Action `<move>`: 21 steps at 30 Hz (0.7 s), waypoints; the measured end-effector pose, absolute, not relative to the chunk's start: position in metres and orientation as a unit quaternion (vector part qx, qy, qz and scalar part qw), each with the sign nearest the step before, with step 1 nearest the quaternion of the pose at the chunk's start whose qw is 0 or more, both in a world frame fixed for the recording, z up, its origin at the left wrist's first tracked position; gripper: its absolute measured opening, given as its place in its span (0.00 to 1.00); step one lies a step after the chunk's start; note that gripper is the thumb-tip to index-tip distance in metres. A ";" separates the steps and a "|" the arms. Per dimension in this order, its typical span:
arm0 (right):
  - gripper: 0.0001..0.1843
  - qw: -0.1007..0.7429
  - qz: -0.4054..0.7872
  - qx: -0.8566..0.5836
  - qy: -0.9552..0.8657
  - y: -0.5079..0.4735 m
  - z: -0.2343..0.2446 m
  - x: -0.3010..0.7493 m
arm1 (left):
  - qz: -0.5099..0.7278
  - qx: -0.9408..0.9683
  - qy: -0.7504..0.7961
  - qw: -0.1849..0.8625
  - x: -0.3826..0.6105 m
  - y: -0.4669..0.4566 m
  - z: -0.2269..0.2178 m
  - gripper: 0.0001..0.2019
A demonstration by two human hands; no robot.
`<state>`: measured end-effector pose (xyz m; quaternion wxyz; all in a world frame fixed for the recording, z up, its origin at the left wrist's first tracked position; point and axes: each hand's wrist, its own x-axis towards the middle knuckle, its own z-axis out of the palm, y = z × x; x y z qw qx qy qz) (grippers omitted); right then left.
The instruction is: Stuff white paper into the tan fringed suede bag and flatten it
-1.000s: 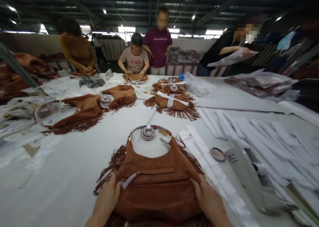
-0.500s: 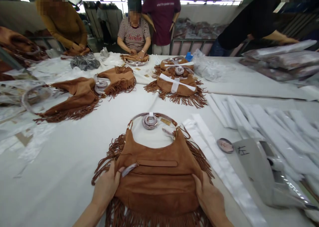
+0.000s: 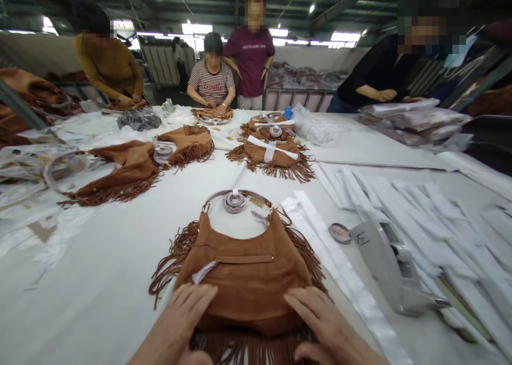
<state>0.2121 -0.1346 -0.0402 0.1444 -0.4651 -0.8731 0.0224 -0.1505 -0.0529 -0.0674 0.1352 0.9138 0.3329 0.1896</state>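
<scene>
A brown suede handbag (image 3: 244, 279) with long fringe lies flat on the white table (image 3: 100, 269), its handle pointing away from me. A zip with a paper-wrapped pull crosses its upper part. My left hand (image 3: 182, 317) rests on the bag's lower left, fingers stretched out over the suede. Across from it, my right hand (image 3: 320, 317) lies on the lower right side, its fingers extended too. Neither hand grips the bag. Inside the handle's loop sits a wrapped, coiled strap (image 3: 234, 200).
Right of the bag are white paper strips (image 3: 420, 221), a grey tape dispenser (image 3: 390, 263) and a small round dish (image 3: 340, 233). More fringed bags (image 3: 272, 151) lie farther back. Several people stand around the table; bagged goods (image 3: 412, 122) are stacked at far right.
My hands have gone from holding the bag's sides to lying flat on its lower front. The suede looks smoother there. The view has tilted up, and the person at right has moved their arms.
</scene>
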 end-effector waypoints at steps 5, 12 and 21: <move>0.17 0.179 0.072 -0.512 -0.837 -0.132 -0.072 0.192 | 0.113 0.908 0.376 0.146 -0.131 -0.058 -0.094 0.17; 0.13 0.189 0.092 -0.564 -0.799 -0.116 -0.107 0.205 | 0.118 0.905 0.390 0.120 -0.140 -0.037 -0.130 0.13; 0.17 0.206 0.071 -0.583 -0.783 -0.090 -0.123 0.207 | 0.085 0.902 0.414 0.087 -0.127 -0.020 -0.131 0.16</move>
